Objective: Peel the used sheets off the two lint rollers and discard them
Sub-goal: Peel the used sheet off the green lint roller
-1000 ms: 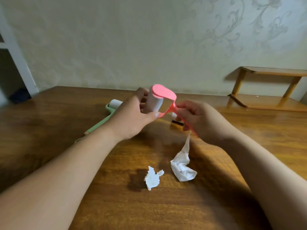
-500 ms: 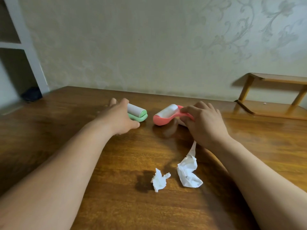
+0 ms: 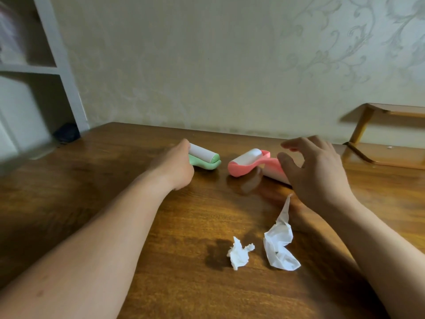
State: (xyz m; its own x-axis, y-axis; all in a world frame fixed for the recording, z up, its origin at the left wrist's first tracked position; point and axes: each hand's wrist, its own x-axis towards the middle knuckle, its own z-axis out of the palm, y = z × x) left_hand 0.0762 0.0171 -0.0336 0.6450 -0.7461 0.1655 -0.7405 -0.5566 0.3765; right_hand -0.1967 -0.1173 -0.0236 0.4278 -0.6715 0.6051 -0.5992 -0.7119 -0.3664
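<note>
A green lint roller [image 3: 205, 159] lies on the wooden table [image 3: 92, 203] with its white roll facing right. My left hand [image 3: 176, 164] covers its handle end, fingers curled around it. A pink lint roller [image 3: 247, 163] lies just to the right, its handle running under my right hand [image 3: 315, 171]. That hand hovers over the handle with fingers spread and holds nothing. Two crumpled white peeled sheets rest nearer to me: a small wad [image 3: 239, 252] and a longer twisted one [image 3: 281, 240].
A low wooden shelf [image 3: 388, 137] stands at the table's back right against the patterned wall. A white shelving unit [image 3: 46, 72] rises at the far left, beyond the table's edge.
The pink roller went from being held up in both hands to lying on the table. My right hand has let go and lifted open. My left hand moved over to the green roller.
</note>
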